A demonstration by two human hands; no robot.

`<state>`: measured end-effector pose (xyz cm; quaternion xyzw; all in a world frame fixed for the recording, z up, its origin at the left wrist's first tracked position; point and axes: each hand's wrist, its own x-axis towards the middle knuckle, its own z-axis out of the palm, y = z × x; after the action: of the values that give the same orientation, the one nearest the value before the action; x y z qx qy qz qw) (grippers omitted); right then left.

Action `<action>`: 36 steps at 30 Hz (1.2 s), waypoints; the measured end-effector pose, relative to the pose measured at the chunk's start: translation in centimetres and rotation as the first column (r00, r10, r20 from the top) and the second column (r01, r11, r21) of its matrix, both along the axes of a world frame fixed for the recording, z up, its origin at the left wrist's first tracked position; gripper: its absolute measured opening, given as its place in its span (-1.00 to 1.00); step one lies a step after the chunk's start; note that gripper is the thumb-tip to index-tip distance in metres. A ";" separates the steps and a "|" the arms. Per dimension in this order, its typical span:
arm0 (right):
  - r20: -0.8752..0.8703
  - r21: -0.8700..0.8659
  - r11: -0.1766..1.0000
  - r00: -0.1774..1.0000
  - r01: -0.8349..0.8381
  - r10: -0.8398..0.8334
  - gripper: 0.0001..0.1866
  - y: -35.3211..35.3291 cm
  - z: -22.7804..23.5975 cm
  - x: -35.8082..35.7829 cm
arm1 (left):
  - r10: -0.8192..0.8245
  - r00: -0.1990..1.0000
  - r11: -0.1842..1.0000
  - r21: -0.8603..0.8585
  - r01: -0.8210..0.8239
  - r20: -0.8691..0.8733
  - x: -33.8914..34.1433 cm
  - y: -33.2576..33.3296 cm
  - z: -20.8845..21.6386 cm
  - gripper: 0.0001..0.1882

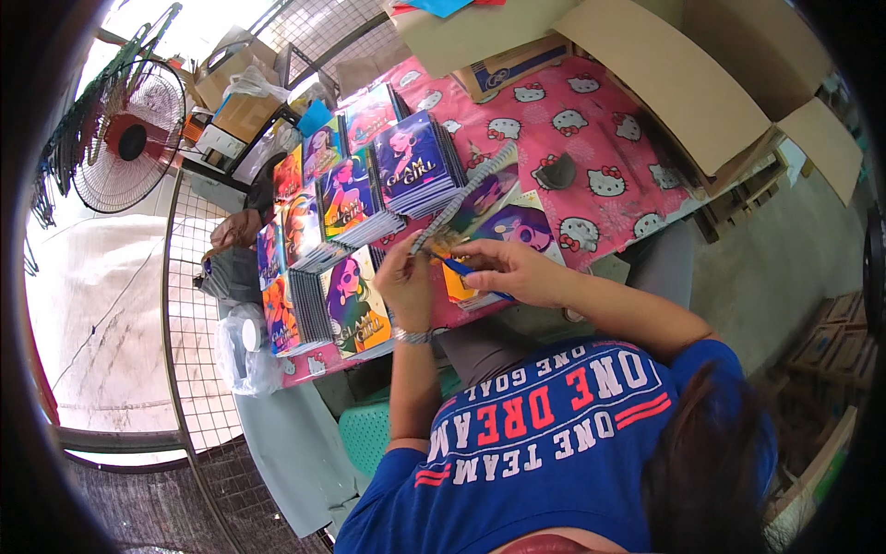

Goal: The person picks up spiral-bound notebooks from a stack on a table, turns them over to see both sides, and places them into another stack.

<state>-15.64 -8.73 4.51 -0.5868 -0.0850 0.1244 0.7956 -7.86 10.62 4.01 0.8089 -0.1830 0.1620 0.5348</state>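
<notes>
My left hand (406, 282), with a metal-banded watch at its wrist, is closed on the near end of a spiral notebook (491, 192). The notebook is tilted, its coil (461, 205) running up and away from my fingers. In my right hand (517, 270) is a blue-handled hand tool (458, 265), probably pliers or a cutter. Its working end meets the coil's near end by my left fingertips; the exact contact is too small to make out. Beneath and just beyond my right hand lie more notebooks (517, 228) with colourful illustrated covers.
Several stacks of spiral notebooks (415, 164) cover the table's left part. The pink patterned tablecloth (604, 148) bears a small dark object (556, 172). Open cardboard boxes (678, 83) stand at the far right. A fan (132, 143) and a plastic bag (247, 351) are at left.
</notes>
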 end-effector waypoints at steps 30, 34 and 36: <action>0.654 -0.736 -0.198 0.603 0.648 -0.457 -0.53 -26.2 -15.7 8.6 | 0.097 0.973 0.808 0.554 -0.201 0.212 8.3 6.4 -1.6 -0.58; 0.660 -0.684 0.050 0.647 0.728 -0.380 -0.64 -20.5 -8.0 8.7 | -0.374 0.924 0.800 0.477 0.365 -0.081 7.4 -7.1 -5.0 -0.68; 0.691 -0.602 0.183 0.621 0.778 -0.369 -0.69 -18.7 -5.9 7.9 | -0.335 0.915 0.668 0.627 0.400 -0.227 7.9 -9.2 -7.3 -0.70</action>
<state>-7.76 -27.43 -1.35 -0.8987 0.0674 -0.2893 0.3228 0.07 1.43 -3.25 0.8978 -0.3624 -0.0624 0.2424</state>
